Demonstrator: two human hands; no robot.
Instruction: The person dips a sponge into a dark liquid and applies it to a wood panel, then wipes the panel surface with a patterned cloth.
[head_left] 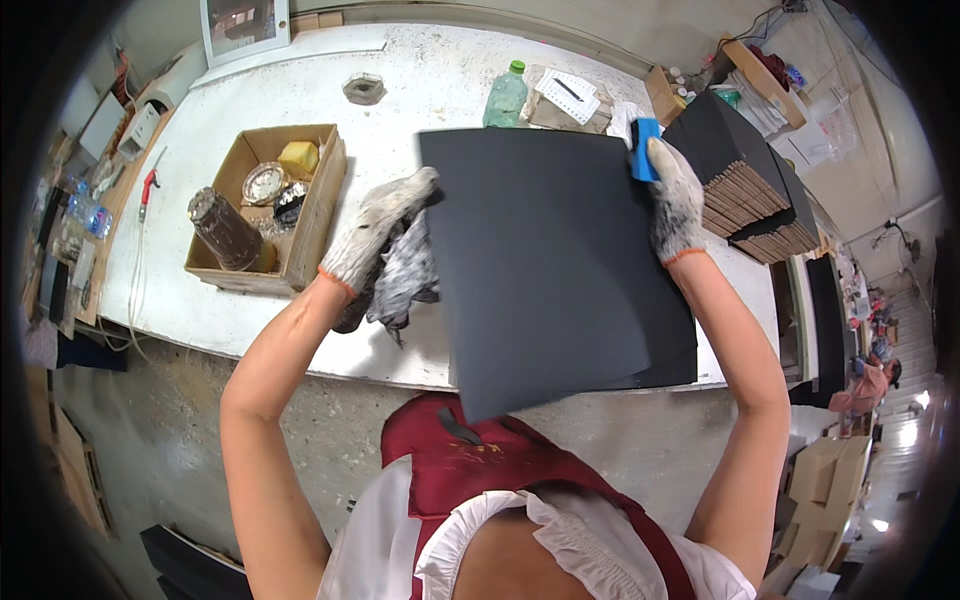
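Sheet [550, 250] overhung tabletop [440, 70]'s near edge | left hand [378, 228]: grip pinched sheet's left edge, apparently to steady it | right hand [677, 200]: grip pinched blue block [643, 152] at sheet's upper-right corner | rag [405, 275] left of sheet

Box [322, 205], bottle [506, 99] on white table [440, 85]
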